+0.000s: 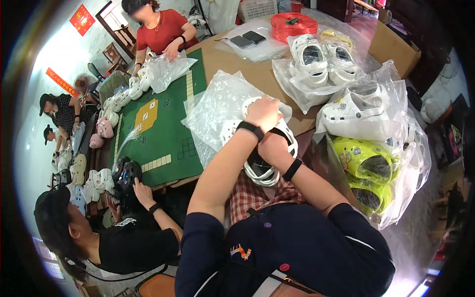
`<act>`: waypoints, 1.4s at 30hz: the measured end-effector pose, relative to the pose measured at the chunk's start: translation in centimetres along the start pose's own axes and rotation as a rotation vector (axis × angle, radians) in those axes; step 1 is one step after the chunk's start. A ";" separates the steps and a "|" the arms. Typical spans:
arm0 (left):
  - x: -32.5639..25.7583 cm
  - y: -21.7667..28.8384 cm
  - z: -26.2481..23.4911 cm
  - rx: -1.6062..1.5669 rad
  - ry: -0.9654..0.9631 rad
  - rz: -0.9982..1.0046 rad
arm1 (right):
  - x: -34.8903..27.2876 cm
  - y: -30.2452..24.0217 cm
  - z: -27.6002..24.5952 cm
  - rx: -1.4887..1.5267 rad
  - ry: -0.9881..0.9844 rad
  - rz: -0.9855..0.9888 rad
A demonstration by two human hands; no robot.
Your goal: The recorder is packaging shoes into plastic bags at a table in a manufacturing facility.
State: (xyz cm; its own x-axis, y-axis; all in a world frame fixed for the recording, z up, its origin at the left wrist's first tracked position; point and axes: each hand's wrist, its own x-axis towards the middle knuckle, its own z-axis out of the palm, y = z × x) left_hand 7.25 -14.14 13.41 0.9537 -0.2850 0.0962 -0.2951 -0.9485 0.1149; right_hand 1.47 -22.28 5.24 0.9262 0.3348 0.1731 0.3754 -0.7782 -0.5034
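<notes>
A pair of white clogs (263, 175) with dark insoles is in front of me at the table's edge, heels toward my body. My left hand (264, 113) is closed over the toe part of the clogs, its fingertips mostly hidden. Just below it, my right hand (273, 148) is curled at the opening of the right clog; whatever its fingers grip is out of sight. A clear plastic bag (210, 106) lies crumpled under and left of the clogs' toes.
On my right are bagged white clogs (354, 111) and bagged lime-green clogs (366, 166). Another bagged white pair (321, 59) lies farther back, near a red twine roll (294, 27). A green mat (170, 126) covers the table's left. Co-workers handle clogs at left and across the table.
</notes>
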 end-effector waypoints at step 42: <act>-8.5 -4.0 6.6 -0.148 0.524 -0.121 | 5.1 2.4 -0.3 -0.291 -0.115 -0.234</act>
State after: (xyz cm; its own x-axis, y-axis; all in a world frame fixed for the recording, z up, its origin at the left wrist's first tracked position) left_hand 0.69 -8.85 5.59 0.8355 -0.0331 0.5486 -0.2267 -0.9300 0.2892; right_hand 7.11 -22.62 5.13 0.8108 0.5657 0.1506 0.5853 -0.7862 -0.1980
